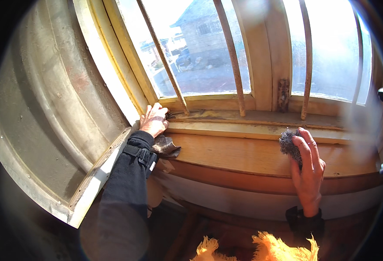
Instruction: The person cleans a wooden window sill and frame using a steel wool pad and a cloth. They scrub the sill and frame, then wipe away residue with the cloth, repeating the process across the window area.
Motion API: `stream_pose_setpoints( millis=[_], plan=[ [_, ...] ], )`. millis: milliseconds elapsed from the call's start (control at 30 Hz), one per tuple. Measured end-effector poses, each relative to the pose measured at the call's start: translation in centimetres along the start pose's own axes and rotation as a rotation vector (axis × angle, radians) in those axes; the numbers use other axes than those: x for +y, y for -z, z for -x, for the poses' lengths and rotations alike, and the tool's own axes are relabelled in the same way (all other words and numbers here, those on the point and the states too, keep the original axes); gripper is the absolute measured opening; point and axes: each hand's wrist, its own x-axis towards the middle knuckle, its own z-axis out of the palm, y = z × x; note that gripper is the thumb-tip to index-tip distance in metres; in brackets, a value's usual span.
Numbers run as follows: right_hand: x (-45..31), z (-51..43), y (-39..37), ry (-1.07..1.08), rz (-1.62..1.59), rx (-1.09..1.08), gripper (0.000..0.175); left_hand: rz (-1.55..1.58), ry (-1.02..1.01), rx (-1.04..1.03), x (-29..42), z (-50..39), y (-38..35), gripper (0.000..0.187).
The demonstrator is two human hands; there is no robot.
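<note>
My left hand (154, 120) rests at the left corner of the wooden window frame (217, 127), its fingers curled around something dark that is mostly hidden. Just below that hand, a crumpled grey-brown cloth (166, 146) lies on the end of the varnished wooden sill (224, 151). In my right hand (309, 163) is a wad of steel wool (290, 145), pinched between thumb and fingers above the right part of the sill, close to the frame's lower rail.
Rusty metal bars (232, 55) stand upright before the window panes. An open framed shutter or sash (53, 98) covers the left side. A rusted hinge or plate (283, 94) sits on the central post. Yellow fringed fabric (282, 249) shows at the bottom.
</note>
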Motion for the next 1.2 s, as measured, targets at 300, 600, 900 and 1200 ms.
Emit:
stream_pose_setpoints(
  millis=[300,600,900,1200],
  plan=[
    [0.1,0.0,0.1,0.025,0.021,-0.013,0.051,0.038,-0.131,0.239,1.8,-0.9,0.9,0.022],
    [0.2,0.1,0.3,0.021,0.012,-0.03,0.051,-0.325,-0.253,0.052,2.4,-3.3,-0.2,0.01],
    [0.2,0.0,0.2,0.028,0.005,-0.012,0.052,-0.112,-0.069,0.223,1.9,-2.3,0.9,0.014],
    [0.1,0.0,0.0,0.012,-0.009,0.0,0.051,0.345,0.408,0.103,-4.0,-4.6,-1.4,0.024]
  ],
)
